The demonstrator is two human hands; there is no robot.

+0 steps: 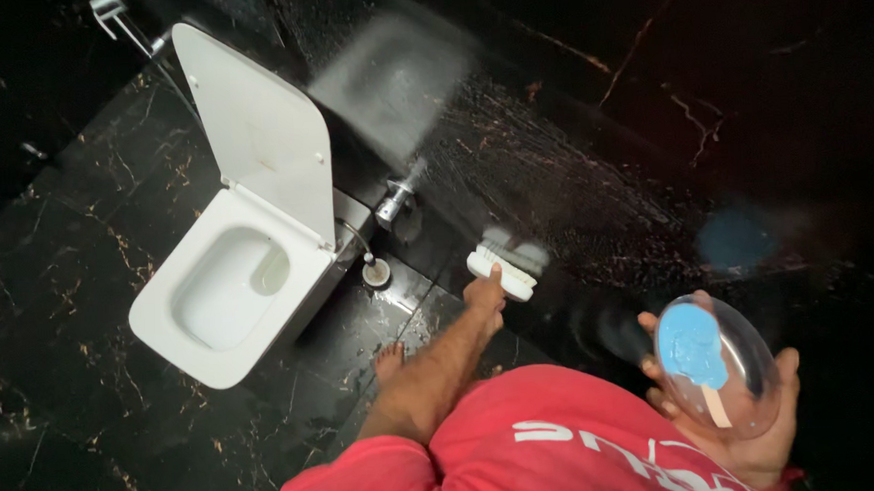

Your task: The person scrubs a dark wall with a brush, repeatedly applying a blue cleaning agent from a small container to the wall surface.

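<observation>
A: What's the room from where you sit?

B: Bathroom, dark. Black marble-look floor (60,278) with thin orange veins, and a black wall (590,201) of the same stone. I read a pale wet or soapy smear high on that wall, blurred. A white toilet (231,296) sits left, square bowl, lid (259,136) tipped up against the wall. Just beside its base: a small round chrome fitting (376,271) on the floor and a chrome valve (394,202) on the wall.

A: Hands?

B: Left hand (484,294) stretched out, fingers closed over the back of a white scrub brush (504,268), which is pressed against the black wall low down, right of the toilet. Right hand (743,409) is close to the camera, fingers spread and curled under a clear oval container (720,366) with something blue and a pale stick inside. I can't tell what it is.

A: Anything else?

B: Red shirt (560,444) fills the bottom edge. One bare foot (391,358) on the floor tiles near the toilet base.
</observation>
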